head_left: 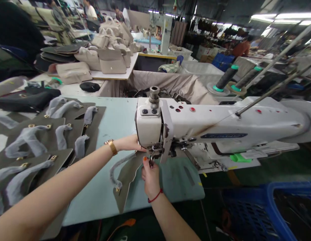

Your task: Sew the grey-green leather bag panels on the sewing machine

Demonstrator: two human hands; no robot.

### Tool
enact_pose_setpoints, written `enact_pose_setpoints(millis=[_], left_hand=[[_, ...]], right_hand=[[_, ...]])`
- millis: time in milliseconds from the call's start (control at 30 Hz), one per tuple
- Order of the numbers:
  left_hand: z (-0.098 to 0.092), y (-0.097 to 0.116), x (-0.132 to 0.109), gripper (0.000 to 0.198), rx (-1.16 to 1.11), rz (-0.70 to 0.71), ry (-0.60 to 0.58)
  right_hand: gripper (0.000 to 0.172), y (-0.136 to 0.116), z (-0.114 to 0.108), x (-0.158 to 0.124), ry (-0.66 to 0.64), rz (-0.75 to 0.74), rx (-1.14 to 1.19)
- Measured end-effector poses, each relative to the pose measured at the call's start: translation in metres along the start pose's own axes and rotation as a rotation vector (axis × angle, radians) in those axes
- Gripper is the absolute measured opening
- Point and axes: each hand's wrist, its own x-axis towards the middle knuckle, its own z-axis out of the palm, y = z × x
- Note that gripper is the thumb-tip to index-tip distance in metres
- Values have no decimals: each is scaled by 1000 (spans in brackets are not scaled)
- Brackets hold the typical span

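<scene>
A white industrial sewing machine [150, 125] stands over a pale green work surface. Under its head lies a grey-brown bag panel [124, 192], with a handle [113, 170] in translucent wrapping fixed to it by gold-coloured hardware. My left hand [129, 143] reaches in from the left, fingers stretched towards the needle area; the machine head hides part of them. Close in front of the presser foot is my right hand [151, 179], thumb up and fingers curled together beside the panel's edge. What lies between those fingers is hidden.
Several bag panels with wrapped handles [61, 137] lie on the left. Beige bags [112, 60] are piled on a table behind. Thread cones [225, 78] stand behind the machine arm. A blue crate [273, 201] sits at lower right. People work in the background.
</scene>
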Motion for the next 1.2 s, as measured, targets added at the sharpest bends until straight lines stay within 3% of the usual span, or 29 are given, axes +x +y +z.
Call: enact_pose_setpoints(millis=[200,367,500,633,833,933,1000,1100,1200], left_hand=[[12,14,0,31,-154,-35,-35],[31,-13,-9,30,-248,-71,29],[52,-38,-15,33,-298,-127,132],[67,-45,-20,37,-356,-114,254],[60,-60,-26,43,-171,-49,285],[65,-85,-44,43,62,30,510],[79,-103,-62,48,188,60,624],[111,-116,-84,63,163,47,527],[138,-108,-85,66,-17,-34,501]], right_hand=[[43,0,-8,4,-14,33,-18],[39,-10,-21,6,-59,33,-92],[38,-35,-38,11,-170,72,-170],[36,-63,-50,19,-306,101,-257],[29,-79,-56,21,-389,90,-380],[28,-76,-63,10,-400,63,-440],[29,-71,-71,1,-400,28,-479],[33,-59,-81,-14,-400,-9,-482],[33,-43,-84,-25,-365,29,-398]])
